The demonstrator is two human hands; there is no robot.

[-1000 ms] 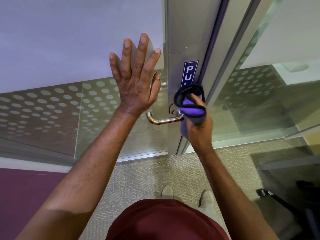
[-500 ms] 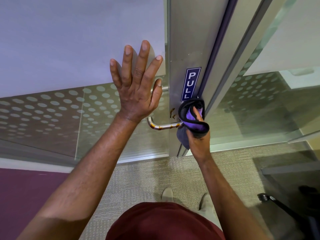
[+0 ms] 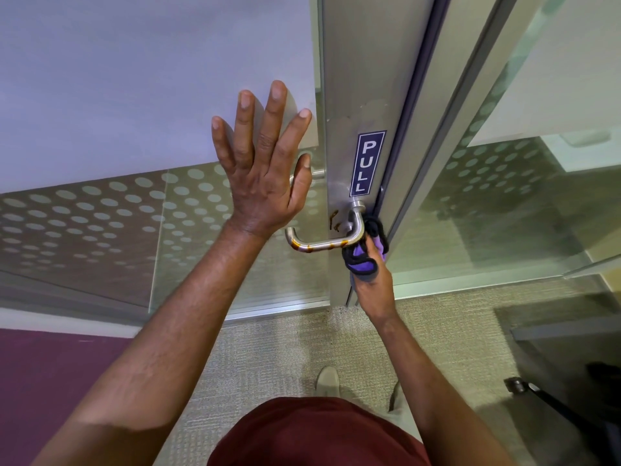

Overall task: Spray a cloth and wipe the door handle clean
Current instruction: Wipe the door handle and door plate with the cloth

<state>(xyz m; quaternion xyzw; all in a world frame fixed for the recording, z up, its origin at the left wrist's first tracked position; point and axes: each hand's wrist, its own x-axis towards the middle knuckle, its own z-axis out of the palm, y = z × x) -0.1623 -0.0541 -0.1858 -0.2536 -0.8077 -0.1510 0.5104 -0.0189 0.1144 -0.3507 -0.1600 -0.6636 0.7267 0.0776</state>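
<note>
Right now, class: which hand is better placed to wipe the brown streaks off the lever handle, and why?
Right. The right hand already grips the purple cloth against the door handle; the left hand lies flat on the glass door.

blue sign [image 3: 367,163] on door frame [image 3: 342,95] reads "pull".

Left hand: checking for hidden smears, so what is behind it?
Behind the left hand lies frosted, dotted door glass; the patch it covers cannot be seen.

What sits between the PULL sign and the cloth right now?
In the head view, only the door handle's base and neck lie between the PULL sign and the cloth.
</note>
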